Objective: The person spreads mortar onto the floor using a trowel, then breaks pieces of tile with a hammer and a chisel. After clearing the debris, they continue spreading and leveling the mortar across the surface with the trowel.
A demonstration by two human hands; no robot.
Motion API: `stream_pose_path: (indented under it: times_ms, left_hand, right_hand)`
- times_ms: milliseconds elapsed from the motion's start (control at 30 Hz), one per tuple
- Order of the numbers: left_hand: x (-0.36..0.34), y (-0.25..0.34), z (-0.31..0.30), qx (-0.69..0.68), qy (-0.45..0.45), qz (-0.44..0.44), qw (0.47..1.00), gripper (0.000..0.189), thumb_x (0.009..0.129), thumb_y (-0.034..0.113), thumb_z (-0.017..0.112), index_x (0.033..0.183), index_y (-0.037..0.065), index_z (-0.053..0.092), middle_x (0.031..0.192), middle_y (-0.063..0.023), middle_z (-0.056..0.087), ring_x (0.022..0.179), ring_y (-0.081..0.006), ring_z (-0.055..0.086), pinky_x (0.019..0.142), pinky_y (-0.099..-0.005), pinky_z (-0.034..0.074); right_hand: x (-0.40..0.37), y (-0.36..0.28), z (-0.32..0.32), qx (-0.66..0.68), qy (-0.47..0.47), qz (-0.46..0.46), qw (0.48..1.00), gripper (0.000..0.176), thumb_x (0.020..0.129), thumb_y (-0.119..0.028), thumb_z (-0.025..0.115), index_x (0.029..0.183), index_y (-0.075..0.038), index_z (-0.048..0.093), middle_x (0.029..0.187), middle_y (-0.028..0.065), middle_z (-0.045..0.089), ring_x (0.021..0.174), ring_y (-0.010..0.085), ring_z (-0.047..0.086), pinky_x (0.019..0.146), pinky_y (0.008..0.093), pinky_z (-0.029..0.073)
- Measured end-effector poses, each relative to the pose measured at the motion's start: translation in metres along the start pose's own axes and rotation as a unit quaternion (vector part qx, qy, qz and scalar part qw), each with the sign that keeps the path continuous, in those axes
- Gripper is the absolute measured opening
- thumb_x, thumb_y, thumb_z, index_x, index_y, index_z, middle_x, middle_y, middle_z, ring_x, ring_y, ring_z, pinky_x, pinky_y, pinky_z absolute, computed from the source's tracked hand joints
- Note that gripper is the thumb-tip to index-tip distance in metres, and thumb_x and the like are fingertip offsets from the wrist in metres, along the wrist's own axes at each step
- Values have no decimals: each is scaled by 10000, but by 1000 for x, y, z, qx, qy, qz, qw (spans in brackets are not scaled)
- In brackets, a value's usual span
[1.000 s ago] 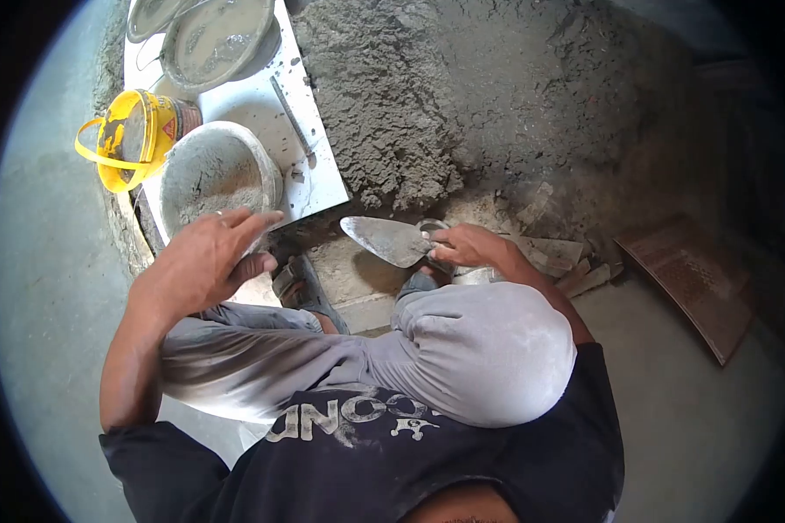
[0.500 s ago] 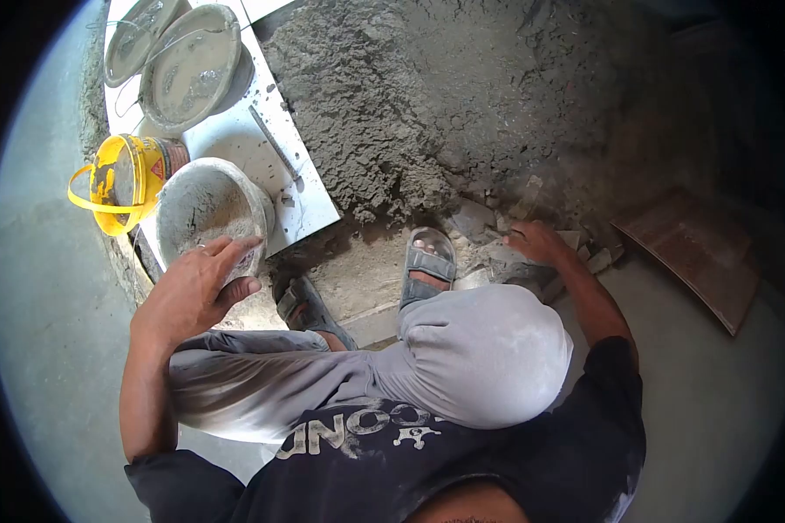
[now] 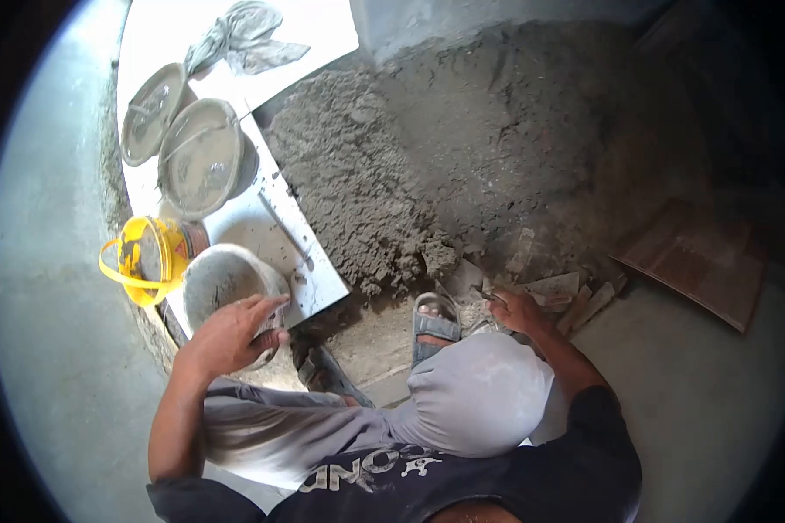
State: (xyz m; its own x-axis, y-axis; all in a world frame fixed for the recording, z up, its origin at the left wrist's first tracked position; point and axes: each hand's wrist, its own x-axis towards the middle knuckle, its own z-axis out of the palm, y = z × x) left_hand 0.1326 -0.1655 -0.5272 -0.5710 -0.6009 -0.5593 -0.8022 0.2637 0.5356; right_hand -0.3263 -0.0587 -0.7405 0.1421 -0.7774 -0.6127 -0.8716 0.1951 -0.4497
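My left hand [image 3: 233,338] is over the near side of a grey bucket [image 3: 275,283], fingers stretched out and thumb apart. Whether it touches the rim is hard to tell. Pale, powdery material shows inside that bucket. Beside my right foot, my right hand [image 3: 516,311] is closed around the handle of what looks like a trowel [image 3: 465,281]. Its flat grey blade points toward the edge of the wet mortar [image 3: 349,174]. My fingers hide most of the handle.
A yellow bucket [image 3: 148,261] and two basins of grey slurry, one nearer [image 3: 202,157] and one farther [image 3: 153,113], stand at left. A cloth [image 3: 249,39] lies on a white tile [image 3: 318,39]. Broken tile pieces [image 3: 554,288] and a brown board [image 3: 689,266] are at right.
The view has tilted up, so everything sits lower and the cloth now shows. My left hand stays over the bucket. My right hand keeps the trowel near the mortar's edge.
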Motion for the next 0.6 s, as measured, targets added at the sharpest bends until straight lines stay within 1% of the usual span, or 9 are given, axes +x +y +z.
stream_pose_path:
  times_ms: [67,100,167,267,333,400,467,533,600]
  left_hand:
    - [2,4,0,14,-27,-28,999,500,866,336,566,1234,16,456,1053,-239,572,944,-405,562,815,-445,442]
    - [3,3,1,15,-30,-27,999,516,865,339,579,1276,61,439,1061,-209,572,942,-383,577,799,-432,459]
    - [7,8,-1,13,-18,-14,1000,513,865,343,572,1260,41,446,1042,-220,575,939,-391,571,805,-439,451]
    - [5,14,-4,13,-13,-22,1000,512,869,354,559,1248,28,451,1019,-229,579,933,-398,568,808,-448,445]
    - [-9,13,-2,14,5,-50,999,512,872,362,553,1251,33,448,1015,-227,580,929,-396,569,805,-450,446]
    - [-14,13,2,31,22,-13,999,509,884,373,533,1258,41,441,1013,-221,580,911,-397,572,796,-458,448]
    - [-26,22,-2,21,15,-46,999,496,878,357,553,1262,65,438,1076,-215,575,962,-397,564,814,-454,448]
    - [-37,29,-5,-6,-1,-73,997,497,881,366,546,1265,70,436,1073,-216,575,956,-399,564,816,-455,446]
    - [-49,33,-8,-12,3,-88,996,506,882,374,541,1276,76,431,1063,-213,576,951,-399,563,816,-455,444]
  right_hand:
    - [-2,-1,-24,15,6,30,999,437,843,-423,536,1039,-37,599,920,242,626,905,399,603,801,459,469]
    - [4,-2,-39,28,-7,20,999,419,842,-414,536,1007,-34,596,900,248,621,895,412,595,779,466,464]
    - [18,-5,-65,38,-16,4,999,403,841,-405,535,976,-30,594,879,255,615,886,426,587,757,473,459]
    - [43,-13,-96,-3,41,-25,999,375,845,-372,534,958,-17,573,863,259,608,885,452,564,736,478,448]
    - [77,-35,-126,-30,104,-29,994,365,847,-351,536,1000,-22,570,879,248,612,886,450,564,740,472,450]
    - [98,-60,-142,-44,122,-46,991,360,848,-341,540,1016,-24,568,880,237,619,883,445,571,741,469,450]
    - [121,-86,-148,-53,141,-58,987,355,850,-331,543,1033,-27,567,880,225,627,881,441,577,741,466,450]
    - [150,-116,-150,62,101,-45,992,350,864,-319,544,1050,-24,567,841,177,646,763,351,627,669,425,473]
    - [183,-151,-153,164,32,-40,985,311,893,-284,538,1046,-14,559,693,50,543,508,118,507,474,317,430]
